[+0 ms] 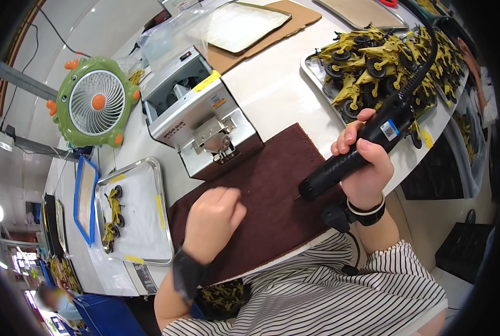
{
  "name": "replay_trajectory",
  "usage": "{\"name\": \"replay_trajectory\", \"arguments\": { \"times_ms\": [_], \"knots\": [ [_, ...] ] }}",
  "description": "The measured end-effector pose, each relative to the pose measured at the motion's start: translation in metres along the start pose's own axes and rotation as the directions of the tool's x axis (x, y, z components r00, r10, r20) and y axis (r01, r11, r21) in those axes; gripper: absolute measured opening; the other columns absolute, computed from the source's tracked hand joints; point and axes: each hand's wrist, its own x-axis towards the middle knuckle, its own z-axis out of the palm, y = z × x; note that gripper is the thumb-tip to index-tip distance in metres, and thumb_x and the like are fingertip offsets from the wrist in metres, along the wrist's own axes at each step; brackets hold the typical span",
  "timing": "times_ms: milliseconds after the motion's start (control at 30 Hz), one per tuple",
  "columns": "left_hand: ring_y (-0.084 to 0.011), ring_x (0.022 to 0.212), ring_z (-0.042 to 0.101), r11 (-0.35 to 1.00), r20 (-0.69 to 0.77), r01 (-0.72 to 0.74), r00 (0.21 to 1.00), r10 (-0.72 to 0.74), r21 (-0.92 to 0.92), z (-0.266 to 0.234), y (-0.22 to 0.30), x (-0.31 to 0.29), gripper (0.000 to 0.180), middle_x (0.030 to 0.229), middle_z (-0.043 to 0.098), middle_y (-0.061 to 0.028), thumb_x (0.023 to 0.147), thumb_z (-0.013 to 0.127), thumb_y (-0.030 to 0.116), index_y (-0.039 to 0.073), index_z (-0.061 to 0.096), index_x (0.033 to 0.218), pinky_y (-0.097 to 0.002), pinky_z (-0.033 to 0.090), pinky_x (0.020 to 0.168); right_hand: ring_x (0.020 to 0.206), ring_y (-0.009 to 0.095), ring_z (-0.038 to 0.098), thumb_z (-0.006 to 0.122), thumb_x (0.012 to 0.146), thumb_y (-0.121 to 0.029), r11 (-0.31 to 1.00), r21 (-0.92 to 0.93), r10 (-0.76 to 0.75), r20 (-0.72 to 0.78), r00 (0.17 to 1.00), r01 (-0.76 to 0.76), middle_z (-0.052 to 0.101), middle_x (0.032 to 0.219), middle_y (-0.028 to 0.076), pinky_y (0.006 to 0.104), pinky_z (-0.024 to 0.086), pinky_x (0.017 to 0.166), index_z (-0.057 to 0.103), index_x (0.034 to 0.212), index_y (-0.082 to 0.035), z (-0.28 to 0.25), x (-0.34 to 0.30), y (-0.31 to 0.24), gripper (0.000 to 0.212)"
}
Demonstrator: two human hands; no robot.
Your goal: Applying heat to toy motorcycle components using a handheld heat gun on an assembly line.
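A black electric screwdriver (339, 171) is gripped in my right hand (367, 173), its tip slanting down to the left over a brown cloth (267, 224). My left hand (211, 224) hovers above or rests on the cloth's left part, fingers curled inward; whatever may be inside them is hidden. Just beyond the cloth stands a silver box-shaped machine (188, 120) with a small metal mechanism on its front, likely a screw feeder. Left of my left hand, yellow-and-black toy motorcycles (114, 215) lie in a row on a metal tray (159, 168).
A second metal tray (317, 84) at the far right holds a heap of similar toy motorcycles (367, 67). The screwdriver's cord (429, 56) runs past it. A green fan (96, 103), a blue-rimmed tray (84, 201) and cardboard (300, 22) stand around the table.
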Motion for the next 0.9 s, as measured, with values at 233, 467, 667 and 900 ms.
{"name": "replay_trajectory", "arguments": {
  "times_ms": [233, 467, 667, 900],
  "knots": [
    [-0.0026, 0.056, 0.047, 0.607, -0.467, 0.734, 0.441, -0.767, -0.303, -0.079, -0.018, -0.184, 0.005, 0.064, 0.053, 0.0025, 0.072, 0.055, -0.005, -0.004, 0.059, 0.075, -0.0171, 0.038, 0.052, 0.074, 0.017, 0.046, 0.048, 0.073, -0.008, 1.000, -0.014, -0.011, 0.097, 0.995, 0.013, 0.047, 0.083, 0.008, 0.0312, 0.038, 0.073, 0.040, 0.113, -0.004, -0.005, -0.003, -0.004, 0.041],
    [-0.0079, 0.055, 0.057, 0.015, -0.280, 0.904, -0.116, -0.953, -0.427, 0.017, -0.035, -0.401, 0.009, 0.060, 0.061, -0.0061, 0.069, 0.059, 0.001, -0.005, 0.063, 0.074, -0.0204, 0.046, 0.053, 0.082, 0.018, 0.038, 0.045, 0.080, -0.011, 1.000, -0.025, 0.019, 0.254, 0.967, -0.013, 0.039, 0.089, 0.010, 0.0331, 0.032, 0.081, 0.037, 0.112, 0.002, -0.024, 0.011, -0.017, 0.035],
    [-0.0094, 0.055, 0.057, -0.161, 0.016, 0.474, -0.295, -0.955, -0.866, 0.074, -0.042, -0.447, 0.008, 0.065, 0.061, -0.0050, 0.075, 0.056, 0.002, -0.002, 0.063, 0.076, -0.0195, 0.046, 0.051, 0.084, 0.019, 0.038, 0.045, 0.081, -0.013, 0.996, -0.092, 0.026, 0.250, 0.968, -0.003, 0.038, 0.090, 0.010, 0.0335, 0.031, 0.083, 0.037, 0.111, 0.003, -0.027, 0.018, -0.016, 0.035],
    [-0.0108, 0.060, 0.055, 0.293, -0.283, 0.232, 0.077, -0.956, -0.928, -0.053, -0.059, -0.349, 0.008, 0.068, 0.057, -0.0059, 0.076, 0.050, -0.003, -0.002, 0.057, 0.080, -0.0214, 0.045, 0.055, 0.080, 0.017, 0.039, 0.045, 0.083, -0.011, 0.999, -0.049, 0.019, 0.192, 0.981, -0.010, 0.039, 0.086, 0.009, 0.0313, 0.034, 0.078, 0.037, 0.111, 0.002, -0.026, 0.014, -0.010, 0.031]
  ]
}}
